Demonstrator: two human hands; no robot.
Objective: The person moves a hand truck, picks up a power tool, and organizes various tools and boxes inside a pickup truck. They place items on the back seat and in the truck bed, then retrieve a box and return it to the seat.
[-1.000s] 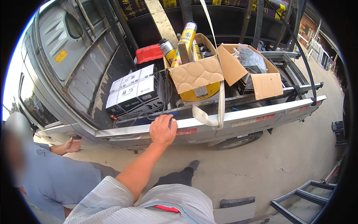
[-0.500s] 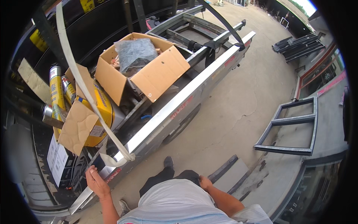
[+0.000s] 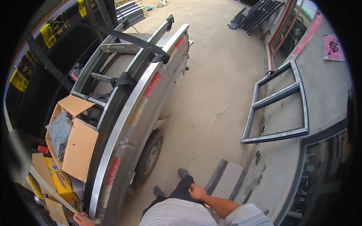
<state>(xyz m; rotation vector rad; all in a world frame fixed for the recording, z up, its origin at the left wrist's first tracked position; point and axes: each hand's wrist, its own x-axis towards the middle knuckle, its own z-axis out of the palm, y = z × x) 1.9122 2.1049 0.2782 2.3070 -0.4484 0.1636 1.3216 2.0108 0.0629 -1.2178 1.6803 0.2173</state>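
Observation:
At the lower left, my left hand (image 3: 83,220) is at the inner edge of the truck bed's metal side rail (image 3: 103,167), partly cut off by the picture's edge. Its fingers look curled; whether they hold the rail or the strap is hidden. A pale webbing strap (image 3: 56,196) comes down to the rail beside this hand. My right hand (image 3: 197,191) rests closed against my dark trousers (image 3: 184,192) at the thigh. Anything inside it is out of sight. Close to the left hand stands a yellow carton (image 3: 58,177) with open cardboard flaps.
In the bed, an open cardboard box (image 3: 80,150) holds a grey plastic bag (image 3: 60,133). Beyond are a metal frame (image 3: 137,64) and black straps (image 3: 124,80). A wheel (image 3: 151,154) shows below. At right, a window frame (image 3: 277,101) leans on the wall; panels (image 3: 226,180) lie near me.
The view has swung right and along the truck, so the truck and boxes appear further left. My left hand sits lower, at the picture's edge. My right hand stays at my thigh.

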